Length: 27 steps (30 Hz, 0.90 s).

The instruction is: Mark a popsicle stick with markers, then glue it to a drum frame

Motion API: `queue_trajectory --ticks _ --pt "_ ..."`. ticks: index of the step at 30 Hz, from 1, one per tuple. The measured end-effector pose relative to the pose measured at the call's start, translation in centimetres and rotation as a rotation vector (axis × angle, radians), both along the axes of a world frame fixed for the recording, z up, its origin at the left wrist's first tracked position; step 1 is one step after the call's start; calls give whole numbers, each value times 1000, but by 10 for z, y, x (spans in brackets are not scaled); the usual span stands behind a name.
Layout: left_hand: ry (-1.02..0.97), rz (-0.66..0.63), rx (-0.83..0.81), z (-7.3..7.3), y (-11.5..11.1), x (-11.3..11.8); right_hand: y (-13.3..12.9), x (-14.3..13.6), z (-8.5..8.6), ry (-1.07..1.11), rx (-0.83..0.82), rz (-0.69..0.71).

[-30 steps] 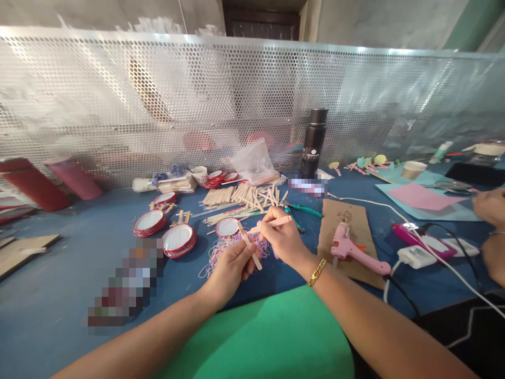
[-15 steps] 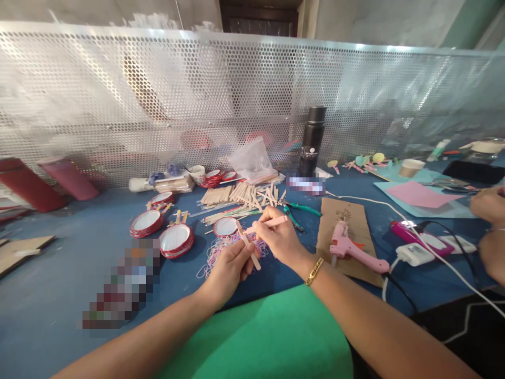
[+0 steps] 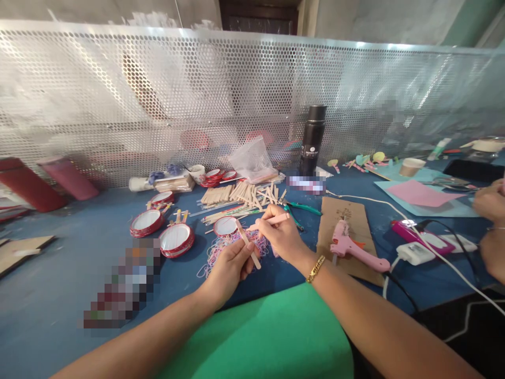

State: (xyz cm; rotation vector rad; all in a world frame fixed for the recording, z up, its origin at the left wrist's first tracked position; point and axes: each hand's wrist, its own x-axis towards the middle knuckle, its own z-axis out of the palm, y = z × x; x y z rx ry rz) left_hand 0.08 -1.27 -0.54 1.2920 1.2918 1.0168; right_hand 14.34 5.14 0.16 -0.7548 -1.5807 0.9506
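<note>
My left hand (image 3: 231,268) grips a pale wooden craft stick (image 3: 247,243) that slants up and to the left. My right hand (image 3: 281,237) holds a second, pinkish stick (image 3: 276,219) pointing right, its near end close to the first stick. Both hands hover over a tangle of pink and purple rubber bands (image 3: 224,247) on the blue table (image 3: 71,263). A small red-rimmed round lid (image 3: 225,226) lies just behind the hands.
A pile of craft sticks (image 3: 240,195), green pliers (image 3: 300,208), several red-rimmed lids (image 3: 161,229), a black bottle (image 3: 312,139), and a pink glue gun (image 3: 353,247) on cardboard lie around. Another person's hands (image 3: 491,221) are at the right edge. A perforated metal screen (image 3: 158,100) backs the table.
Both hands keep the same grip on the sticks; they have shifted only slightly. The other person's hands at the right edge have moved a little.
</note>
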Motion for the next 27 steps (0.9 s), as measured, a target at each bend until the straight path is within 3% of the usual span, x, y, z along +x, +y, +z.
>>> queue_trajectory --ticks 27 --pt "-2 1 -11 3 -1 1 -2 1 1 -48 49 6"
